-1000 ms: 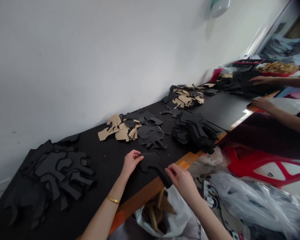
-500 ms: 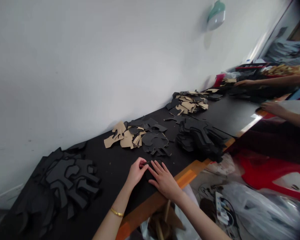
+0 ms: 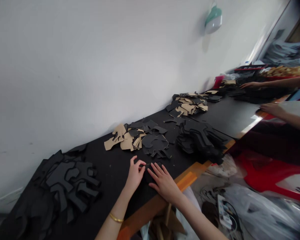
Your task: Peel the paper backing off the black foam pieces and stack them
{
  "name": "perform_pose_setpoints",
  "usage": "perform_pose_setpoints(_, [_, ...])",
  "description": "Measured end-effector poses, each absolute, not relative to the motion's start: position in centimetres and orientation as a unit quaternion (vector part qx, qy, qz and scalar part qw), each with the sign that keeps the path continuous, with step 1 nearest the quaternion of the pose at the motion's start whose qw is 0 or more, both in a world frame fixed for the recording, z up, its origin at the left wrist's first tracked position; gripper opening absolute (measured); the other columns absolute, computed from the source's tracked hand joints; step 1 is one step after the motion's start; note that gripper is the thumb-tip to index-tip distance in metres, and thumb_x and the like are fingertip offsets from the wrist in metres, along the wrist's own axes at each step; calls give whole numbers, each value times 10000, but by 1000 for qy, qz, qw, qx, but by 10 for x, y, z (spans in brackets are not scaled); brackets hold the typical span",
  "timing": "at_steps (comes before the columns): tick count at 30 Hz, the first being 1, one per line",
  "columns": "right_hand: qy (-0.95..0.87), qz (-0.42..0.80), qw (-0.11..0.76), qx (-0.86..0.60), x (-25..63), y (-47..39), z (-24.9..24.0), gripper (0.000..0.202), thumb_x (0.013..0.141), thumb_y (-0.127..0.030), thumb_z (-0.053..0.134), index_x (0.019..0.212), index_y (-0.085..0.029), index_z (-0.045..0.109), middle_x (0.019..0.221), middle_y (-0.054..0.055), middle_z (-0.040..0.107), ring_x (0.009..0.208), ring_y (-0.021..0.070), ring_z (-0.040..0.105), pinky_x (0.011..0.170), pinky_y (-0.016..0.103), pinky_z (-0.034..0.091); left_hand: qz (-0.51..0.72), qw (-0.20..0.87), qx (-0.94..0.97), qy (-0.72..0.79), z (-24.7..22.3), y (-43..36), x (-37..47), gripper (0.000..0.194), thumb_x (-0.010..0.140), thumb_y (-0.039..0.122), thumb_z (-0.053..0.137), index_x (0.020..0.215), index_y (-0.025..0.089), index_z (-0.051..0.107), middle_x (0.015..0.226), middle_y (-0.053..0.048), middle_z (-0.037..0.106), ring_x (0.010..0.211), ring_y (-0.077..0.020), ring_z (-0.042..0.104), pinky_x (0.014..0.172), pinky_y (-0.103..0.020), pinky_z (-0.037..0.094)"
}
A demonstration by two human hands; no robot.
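A dark, flat piece [image 3: 149,177] lies on the black table [image 3: 110,173], mostly covered, so its outline is hard to make out. My right hand [image 3: 163,181] rests flat over it with fingers stretched and a little apart. At the piece's left edge is my left hand [image 3: 135,173], its thumb and a finger pinched close together there while the index finger is lifted. Just beyond my hands sits a heap of black and tan cut-outs [image 3: 155,141]. To the right stands a stack of thick black cut-outs [image 3: 198,133].
A big pile of black cut-outs [image 3: 62,176] spreads at the left. Farther along are another black-and-tan heap [image 3: 188,104] and a co-worker's hands [image 3: 272,108]. Below the table's orange edge [image 3: 187,178] are plastic bags [image 3: 260,203] and a red stool [image 3: 257,173].
My left index finger has lifted away from the piece, and the left hand has shifted slightly left. My right hand stays flat in place. The co-worker's far hand has moved slightly right.
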State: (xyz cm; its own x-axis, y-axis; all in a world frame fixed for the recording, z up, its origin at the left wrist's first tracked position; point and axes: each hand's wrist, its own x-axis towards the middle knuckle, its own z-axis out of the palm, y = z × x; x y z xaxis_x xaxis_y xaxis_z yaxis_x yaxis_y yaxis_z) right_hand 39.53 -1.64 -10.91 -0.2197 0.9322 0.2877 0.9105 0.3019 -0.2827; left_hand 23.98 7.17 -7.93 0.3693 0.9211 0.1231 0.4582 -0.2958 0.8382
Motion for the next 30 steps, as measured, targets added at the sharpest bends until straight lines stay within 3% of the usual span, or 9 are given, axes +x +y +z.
perform_pose_setpoints(4, [-784,29,200,-587,396,-16,-109,559,914,-456,488,1419,-242,379,1496,104,329,1383,274,279,1098,510,274,297,386,725,487,-80,81,236,151,754,114,569,852,162,675,1280,-139,439,577,-81,609,735,-344,557])
perform_pose_setpoints(8, [-782,27,202,-589,395,-17,-109,562,912,-455,492,1417,-232,385,1492,107,337,1380,273,287,1097,505,279,305,352,732,497,-83,84,241,255,703,-3,517,809,166,676,1075,-95,521,731,-136,617,763,-329,548])
perform_pose_setpoints(12, [-780,19,202,-592,394,-16,-110,568,896,-425,532,1408,-219,401,1486,115,346,1372,276,305,1096,504,284,307,282,763,494,-80,78,245,278,720,-16,474,814,165,662,978,-76,518,859,-168,609,816,-320,522])
perform_pose_setpoints(18, [-789,26,178,-588,395,-15,-107,610,872,-375,582,1420,-200,379,1492,129,328,1374,296,293,1089,529,283,237,185,790,535,-66,61,253,290,783,28,448,897,196,654,1142,-83,507,978,-182,607,871,-335,482])
perform_pose_setpoints(23, [-782,36,197,-590,396,-15,-108,584,891,-429,539,1414,-217,390,1491,115,335,1376,281,293,1098,517,276,196,137,793,561,-53,54,254,324,810,49,447,930,224,693,1333,-102,453,1135,-244,553,918,-396,458])
perform_pose_setpoints(27, [-784,34,201,-586,396,-15,-109,575,895,-449,525,1410,-224,398,1492,115,332,1376,278,294,1098,511,277,160,157,780,585,-51,66,242,394,814,41,452,930,278,744,1492,-42,329,1216,-246,503,988,-402,414])
perform_pose_setpoints(30, [-787,27,194,-585,395,-15,-109,576,889,-415,547,1411,-223,396,1494,118,327,1376,283,294,1093,515,281,143,183,777,586,-56,77,235,435,811,39,445,954,318,746,1471,-33,381,1200,-227,518,1007,-409,396])
